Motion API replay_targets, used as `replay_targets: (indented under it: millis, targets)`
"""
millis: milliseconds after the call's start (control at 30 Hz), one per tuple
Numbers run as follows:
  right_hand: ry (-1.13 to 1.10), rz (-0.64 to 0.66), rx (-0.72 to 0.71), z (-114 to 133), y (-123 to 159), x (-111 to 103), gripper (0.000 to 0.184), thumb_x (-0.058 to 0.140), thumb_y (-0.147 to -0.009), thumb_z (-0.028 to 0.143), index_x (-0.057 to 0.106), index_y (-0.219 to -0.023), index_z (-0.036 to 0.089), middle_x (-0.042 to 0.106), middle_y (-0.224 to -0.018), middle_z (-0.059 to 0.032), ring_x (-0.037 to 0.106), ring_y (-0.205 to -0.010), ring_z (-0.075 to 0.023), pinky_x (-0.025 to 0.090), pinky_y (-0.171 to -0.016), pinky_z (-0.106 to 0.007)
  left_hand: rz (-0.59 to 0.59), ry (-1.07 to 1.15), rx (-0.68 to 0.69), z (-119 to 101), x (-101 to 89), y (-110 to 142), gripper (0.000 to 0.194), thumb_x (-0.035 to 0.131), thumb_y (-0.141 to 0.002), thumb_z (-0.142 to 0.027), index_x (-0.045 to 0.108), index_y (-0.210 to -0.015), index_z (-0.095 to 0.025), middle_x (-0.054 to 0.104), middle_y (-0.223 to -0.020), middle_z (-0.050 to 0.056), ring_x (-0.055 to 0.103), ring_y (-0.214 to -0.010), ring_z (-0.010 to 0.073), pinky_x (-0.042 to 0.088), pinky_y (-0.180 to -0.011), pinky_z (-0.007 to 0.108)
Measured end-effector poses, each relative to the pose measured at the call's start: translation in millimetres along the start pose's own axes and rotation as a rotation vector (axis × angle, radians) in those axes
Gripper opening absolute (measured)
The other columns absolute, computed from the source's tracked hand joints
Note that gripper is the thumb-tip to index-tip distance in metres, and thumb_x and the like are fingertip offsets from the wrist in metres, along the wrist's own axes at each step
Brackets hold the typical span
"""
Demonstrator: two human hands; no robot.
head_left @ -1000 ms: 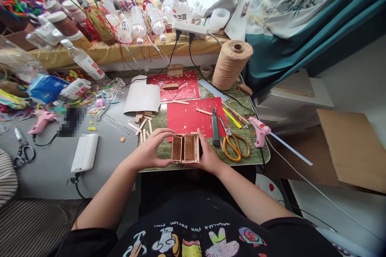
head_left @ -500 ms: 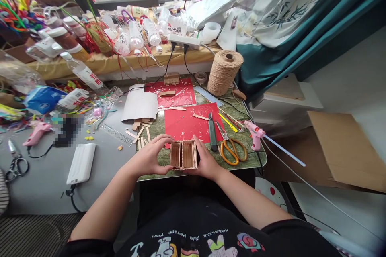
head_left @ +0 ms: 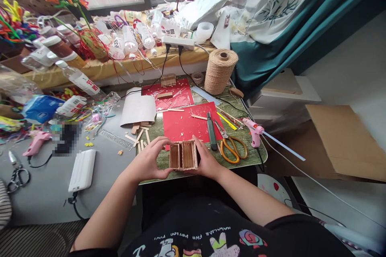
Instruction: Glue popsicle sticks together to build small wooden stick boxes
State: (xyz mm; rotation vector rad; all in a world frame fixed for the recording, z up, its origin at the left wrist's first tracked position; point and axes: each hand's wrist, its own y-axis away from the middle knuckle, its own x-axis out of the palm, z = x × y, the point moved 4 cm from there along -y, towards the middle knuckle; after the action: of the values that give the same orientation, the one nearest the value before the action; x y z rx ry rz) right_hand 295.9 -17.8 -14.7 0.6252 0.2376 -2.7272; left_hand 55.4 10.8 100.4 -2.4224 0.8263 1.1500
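Observation:
A small craft-stick box [head_left: 189, 156] with two open-topped halves side by side is held at the table's front edge. My left hand [head_left: 150, 160] grips its left side, thumb at the near corner and fingers at the far corner. Along the right side, my right hand [head_left: 207, 162] is closed on the same box, its fingers partly hidden. Beyond the box lies a red sheet [head_left: 187, 122] with scraps on it. To the right are a green utility knife [head_left: 212, 131] and scissors with orange handles [head_left: 231, 148]. Loose craft sticks [head_left: 140, 137] lie by my left hand.
A pink glue gun [head_left: 255, 130] with a long glue stick sits at the table's right edge. Behind stands a twine spool [head_left: 221, 71]. On the left are a white power bank [head_left: 82, 170], another glue gun [head_left: 37, 142] and scissors [head_left: 18, 174]. Bottles crowd the sill.
The view has tilted slightly, so the surroundings shift a little in the picture. Both hands keep hold of the box, almost in the same place.

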Motion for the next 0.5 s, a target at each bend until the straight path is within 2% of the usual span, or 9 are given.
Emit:
replay_targets:
  millis: [200,500]
  targets:
    - [-0.006,-0.037,-0.022,-0.5,-0.8,-0.3,0.149,0.099,-0.06,0.06,0.004,-0.172,0.029,0.038,-0.166,-0.0207,0.041,-0.155,-0.0387,0.038,-0.127,-0.057,-0.026,0.007,0.009,-4.5,-13.3,-1.2,0.076,0.079,-0.076,-0.039,0.045,-0.143,-0.029,0.057,-0.139,0.011,0.065,-0.111,0.027,0.06,-0.096,0.044]
    - [-0.009,-0.036,-0.03,-1.1,-0.3,-0.2,0.148,0.098,-0.062,0.06,0.004,-0.172,0.029,0.038,-0.166,-0.0204,0.04,-0.156,-0.0385,0.037,-0.127,-0.058,-0.047,-0.01,0.003,-0.2,-7.9,1.1,0.075,0.08,-0.077,-0.042,0.046,-0.142,-0.028,0.058,-0.138,0.011,0.065,-0.11,0.0266,0.059,-0.098,0.045]
